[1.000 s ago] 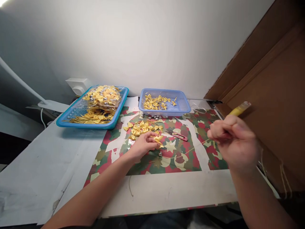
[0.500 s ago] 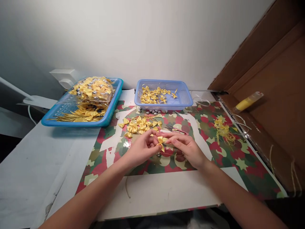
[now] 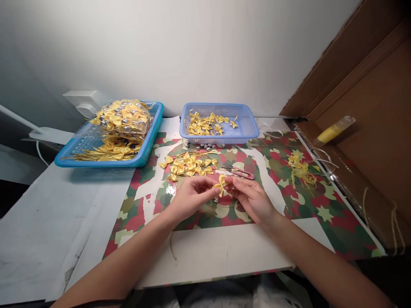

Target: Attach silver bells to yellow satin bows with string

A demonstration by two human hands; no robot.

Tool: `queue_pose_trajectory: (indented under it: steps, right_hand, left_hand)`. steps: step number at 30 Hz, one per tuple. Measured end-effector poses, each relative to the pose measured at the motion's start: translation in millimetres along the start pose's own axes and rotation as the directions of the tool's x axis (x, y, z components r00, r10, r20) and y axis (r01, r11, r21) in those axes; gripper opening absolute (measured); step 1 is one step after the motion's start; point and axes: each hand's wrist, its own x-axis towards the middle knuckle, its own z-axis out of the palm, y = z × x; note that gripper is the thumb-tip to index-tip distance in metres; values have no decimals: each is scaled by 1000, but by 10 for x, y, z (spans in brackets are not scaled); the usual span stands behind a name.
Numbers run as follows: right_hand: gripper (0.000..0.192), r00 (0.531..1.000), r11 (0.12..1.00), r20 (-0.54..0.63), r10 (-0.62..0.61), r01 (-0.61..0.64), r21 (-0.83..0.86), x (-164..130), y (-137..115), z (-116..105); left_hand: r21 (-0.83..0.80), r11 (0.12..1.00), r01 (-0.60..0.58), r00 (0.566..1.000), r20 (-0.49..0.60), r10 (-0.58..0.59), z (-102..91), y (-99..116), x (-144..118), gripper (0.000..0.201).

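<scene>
Both my hands meet over the patterned mat (image 3: 282,205) at the table's middle. My left hand (image 3: 189,196) and my right hand (image 3: 252,197) pinch one small yellow ribbon bow (image 3: 221,184) between their fingertips. A small silver bell (image 3: 215,199) lies on the mat just under the bow. A loose pile of yellow bows (image 3: 189,164) lies right behind my left hand. Red thread snips (image 3: 240,172) rest just behind my right hand.
A lilac basket (image 3: 247,128) with several bows stands at the back centre, silver bells (image 3: 204,146) in front of it. A blue tray (image 3: 144,147) with bagged bows sits back left. Yellow ribbon scraps (image 3: 300,171) lie right. A yellow tube (image 3: 332,130) rests on brown cardboard (image 3: 379,141).
My right hand came down from the raised position at the right and joined my left hand on the bow. The view shifted slightly.
</scene>
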Motion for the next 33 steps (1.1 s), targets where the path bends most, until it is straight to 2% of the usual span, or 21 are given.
queue_pose_trajectory:
  steps: [4, 7, 13, 19, 22, 24, 25, 28, 30, 33]
  right_hand:
    - [25, 998, 995, -25, 49, -47, 89, 0, 17, -19]
    - [26, 998, 994, -43, 40, -35, 101, -19, 10, -15]
    - [27, 999, 999, -34, -17, 18, 27, -70, -28, 29]
    - [30, 998, 1000, -68, -16, 17, 16, -52, 33, 12]
    - [26, 996, 994, -71, -59, 52, -97, -42, 52, -25]
    - [21, 981, 950, -47, -187, 169, -262, -49, 39, -47]
    - [21, 960, 901, -22, -281, 255, -352, -57, 26, -54]
    - [28, 849, 698, 83, -522, 481, -530, -85, -15, -53]
    - [29, 810, 626, 141, -570, 538, -565, -98, -28, -33]
    - [28, 800, 597, 182, -572, 557, -577, -107, -26, 0]
  left_hand:
    - [-45, 999, -4, 1000, -28, 2, -2, -17, 13, 22]
    - [-73, 997, -15, 997, -80, 10, 10, -30, 25, 20]
    - [-32, 999, -28, 995, -95, 24, 59, -59, 11, 24]
    - [38, 993, -109, 988, -103, 113, 34, -104, 1, 22]
    - [97, 986, -132, 983, -115, 143, 20, -126, -3, 23]
    - [119, 985, -126, 979, -143, 143, 20, -134, -8, 26]
    - [124, 985, -120, 979, -152, 138, 23, -135, -11, 27]
    - [119, 989, -88, 986, -131, 104, 40, -126, -23, 26]
    - [110, 991, -74, 991, -106, 86, 55, -113, -29, 25]
    - [111, 991, -79, 991, -97, 90, 75, -92, -31, 26]
